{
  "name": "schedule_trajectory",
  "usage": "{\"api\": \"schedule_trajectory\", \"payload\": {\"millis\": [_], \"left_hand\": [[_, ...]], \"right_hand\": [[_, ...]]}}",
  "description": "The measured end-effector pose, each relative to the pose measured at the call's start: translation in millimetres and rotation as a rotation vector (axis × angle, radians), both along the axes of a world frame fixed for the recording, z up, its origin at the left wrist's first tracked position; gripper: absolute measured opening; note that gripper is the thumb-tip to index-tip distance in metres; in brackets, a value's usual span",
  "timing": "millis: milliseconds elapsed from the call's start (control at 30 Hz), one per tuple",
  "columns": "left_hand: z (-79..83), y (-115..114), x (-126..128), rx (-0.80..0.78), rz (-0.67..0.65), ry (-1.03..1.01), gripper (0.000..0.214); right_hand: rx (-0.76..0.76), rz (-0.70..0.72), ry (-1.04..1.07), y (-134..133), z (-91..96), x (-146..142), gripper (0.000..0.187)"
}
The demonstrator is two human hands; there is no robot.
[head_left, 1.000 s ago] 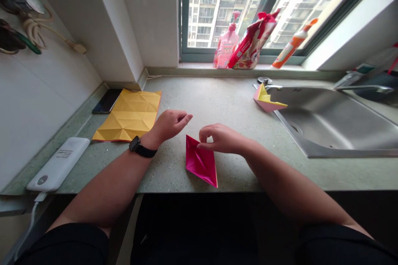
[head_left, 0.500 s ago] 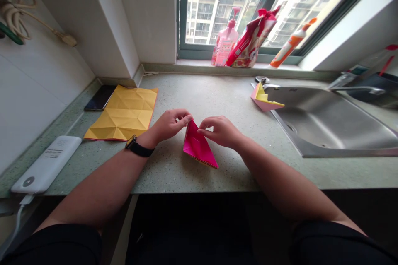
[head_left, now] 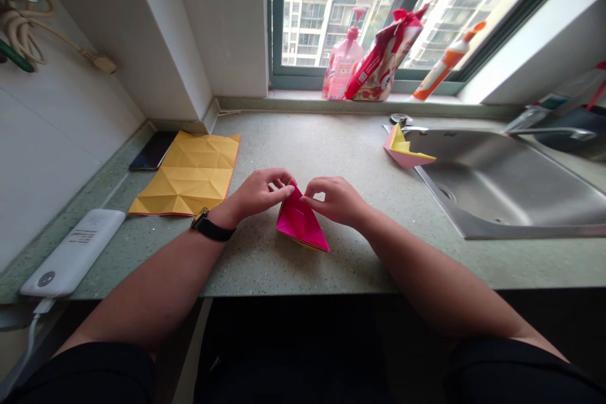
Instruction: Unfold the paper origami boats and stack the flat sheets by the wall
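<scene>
The left hand pinches the top corner of the folded paper; the right hand has its grip on the upper right edge. The paper sits between them over the tabletop. Uneven pulling could tear a corner or skew a crease, and a loose pinch could let layers slip

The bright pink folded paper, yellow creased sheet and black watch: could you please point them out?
Bright pink folded paper [head_left: 302, 222], head view: middle of its visible face.
Yellow creased sheet [head_left: 195, 172], head view: middle of its top.
Black watch [head_left: 218, 229], head view: its strap.
</scene>
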State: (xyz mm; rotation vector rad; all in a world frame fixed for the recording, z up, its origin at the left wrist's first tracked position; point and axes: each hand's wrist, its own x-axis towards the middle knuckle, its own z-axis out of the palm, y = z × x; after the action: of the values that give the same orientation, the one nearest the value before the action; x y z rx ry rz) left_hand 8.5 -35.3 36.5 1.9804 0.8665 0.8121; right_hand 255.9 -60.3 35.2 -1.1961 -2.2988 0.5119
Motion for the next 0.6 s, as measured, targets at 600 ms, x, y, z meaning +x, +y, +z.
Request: {"api": "schedule_trajectory", "payload": {"millis": [600], "left_hand": [[-6.5,-1.3,9.7,-0.002,-0.051,0.089,0.027]], "right_hand": [[0.192,0.002,0.253,-3.3,-5.0,-13.1,0.008]]}}
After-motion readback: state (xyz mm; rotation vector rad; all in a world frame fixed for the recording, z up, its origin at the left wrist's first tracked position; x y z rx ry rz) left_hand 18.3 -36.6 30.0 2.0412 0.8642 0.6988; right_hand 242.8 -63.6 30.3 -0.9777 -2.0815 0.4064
